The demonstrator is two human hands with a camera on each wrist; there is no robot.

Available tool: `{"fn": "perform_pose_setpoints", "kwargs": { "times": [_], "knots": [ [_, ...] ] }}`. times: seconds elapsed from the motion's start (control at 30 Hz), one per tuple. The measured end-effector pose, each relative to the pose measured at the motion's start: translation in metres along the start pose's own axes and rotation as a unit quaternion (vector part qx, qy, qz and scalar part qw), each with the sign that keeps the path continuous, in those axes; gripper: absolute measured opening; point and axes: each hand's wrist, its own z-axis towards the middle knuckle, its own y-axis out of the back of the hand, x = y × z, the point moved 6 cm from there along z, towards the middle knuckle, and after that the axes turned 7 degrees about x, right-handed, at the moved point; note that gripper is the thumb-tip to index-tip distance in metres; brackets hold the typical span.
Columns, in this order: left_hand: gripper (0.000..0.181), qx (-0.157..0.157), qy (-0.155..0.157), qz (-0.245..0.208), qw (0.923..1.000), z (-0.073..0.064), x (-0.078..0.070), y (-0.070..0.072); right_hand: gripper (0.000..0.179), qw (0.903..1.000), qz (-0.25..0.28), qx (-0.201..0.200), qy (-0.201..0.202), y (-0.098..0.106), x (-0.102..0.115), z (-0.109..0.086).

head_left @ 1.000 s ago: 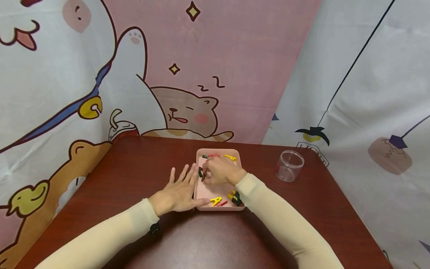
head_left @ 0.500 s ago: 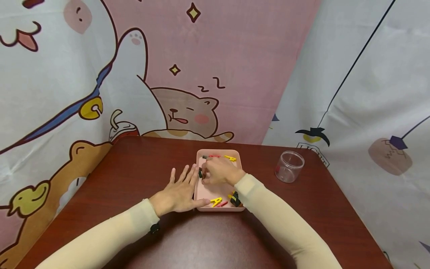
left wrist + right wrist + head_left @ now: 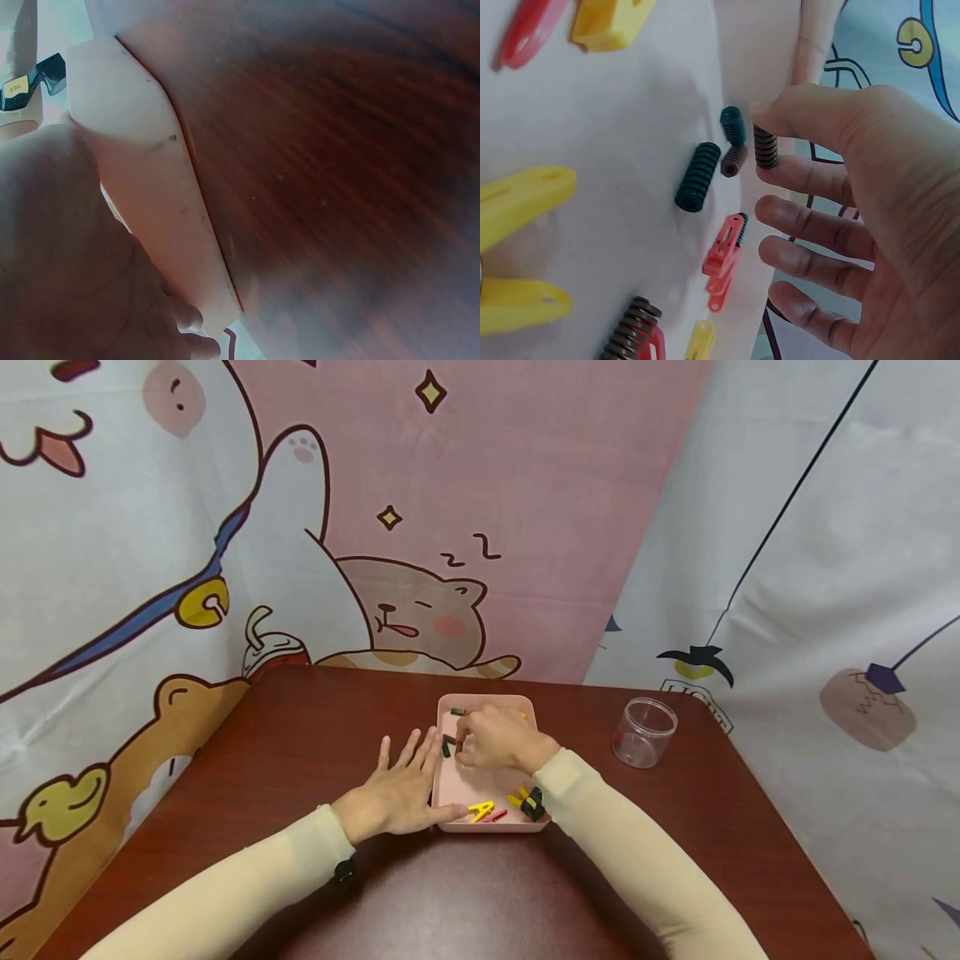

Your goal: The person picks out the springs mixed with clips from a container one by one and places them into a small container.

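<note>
My right hand (image 3: 495, 739) is over the pink tray (image 3: 468, 781), with a small brown coil spring (image 3: 765, 146) pinched between thumb and index finger. The other fingers are apart. Below it in the tray lie a thick green spring (image 3: 697, 178), a smaller green spring (image 3: 733, 125) and a brown spring (image 3: 734, 160). My left hand (image 3: 397, 789) lies spread along the tray's left rim, its thumb reaching over the near left corner. A yellow clip (image 3: 482, 811) and a red clip (image 3: 495, 816) lie by that thumb.
A clear round jar (image 3: 645, 732) stands on the brown table (image 3: 480, 893), right of the tray. Red clips (image 3: 724, 259), another brown spring (image 3: 634, 326) and more yellow clips (image 3: 525, 202) are spread in the tray. A cartoon-printed cloth (image 3: 525, 527) hangs behind the table.
My right hand has shifted slightly right within the tray, uncovering more of the springs near the left rim and covering more of the far yellow clip. The left hand stays in place.
</note>
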Motion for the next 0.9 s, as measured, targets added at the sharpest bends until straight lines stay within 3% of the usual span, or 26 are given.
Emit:
{"fn": "perform_pose_setpoints", "kwargs": {
  "times": [0.27,0.43,0.9],
  "knots": [
    [0.131,0.003,0.002,0.002,1.0000,0.000,0.000,0.000,0.022,0.9962,-0.062,-0.052,-0.031,0.016,-0.005,-0.014],
    [0.131,0.003,0.003,0.007,1.0000,0.000,-0.001,0.000,0.023,0.9970,-0.033,-0.051,-0.047,0.023,-0.010,-0.023],
    [0.132,0.003,0.004,0.004,1.0000,0.000,-0.001,0.000,0.024,0.9943,-0.020,-0.066,-0.081,0.030,-0.030,-0.044]
  ]
}}
